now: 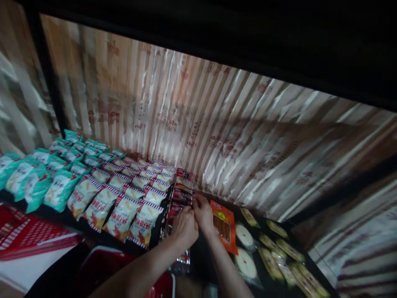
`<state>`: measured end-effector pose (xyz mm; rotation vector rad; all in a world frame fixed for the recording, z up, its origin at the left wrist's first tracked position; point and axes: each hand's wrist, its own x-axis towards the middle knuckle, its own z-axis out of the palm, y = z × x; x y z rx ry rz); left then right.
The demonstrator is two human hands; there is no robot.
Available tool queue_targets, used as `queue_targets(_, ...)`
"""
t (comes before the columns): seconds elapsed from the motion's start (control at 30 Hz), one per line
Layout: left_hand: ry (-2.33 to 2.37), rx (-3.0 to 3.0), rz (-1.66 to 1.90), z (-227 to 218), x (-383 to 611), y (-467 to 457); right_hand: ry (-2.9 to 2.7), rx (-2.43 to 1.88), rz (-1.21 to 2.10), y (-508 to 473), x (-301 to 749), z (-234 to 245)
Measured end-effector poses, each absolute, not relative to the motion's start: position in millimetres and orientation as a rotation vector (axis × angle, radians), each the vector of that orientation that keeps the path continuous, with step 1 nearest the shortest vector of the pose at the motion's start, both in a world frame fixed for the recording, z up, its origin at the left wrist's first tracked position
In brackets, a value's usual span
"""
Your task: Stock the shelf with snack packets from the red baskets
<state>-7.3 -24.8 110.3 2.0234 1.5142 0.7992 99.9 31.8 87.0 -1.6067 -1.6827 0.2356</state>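
Two hands, the left hand [185,228] and right hand [203,213], are pinched onto the row of dark red snack packets [182,191], stood between striped white bags [124,209] and an orange packet [223,227]. The row could be toppled if pressed unevenly.

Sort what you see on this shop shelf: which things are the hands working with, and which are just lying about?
In hand: left hand and right hand, both gripping the dark red packets.
Lying about: orange packet beside the right wrist, striped snack bags, teal bags, round white cakes, yellow wrapped snacks.
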Motion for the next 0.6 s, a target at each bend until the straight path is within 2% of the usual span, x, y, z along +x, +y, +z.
queue_targets(0.2,1.364,2.093,0.84,97,-42,-101,-1.722,-1.488,0.31,-57,74,90)
queue_targets(0.33,1.21,2.06,0.78,67,-79,-161,-1.808,-1.415,0.514,-126,42,81)
queue_targets(0.47,1.248,1.846,0.54,16,-117,-210,-1.959,-1.362,0.91,-180,3,42)
queue_targets(0.6,1.57,1.367,0.506,-41,-151,-221,-2.037,-1.477,1.132,-203,-30,-23)
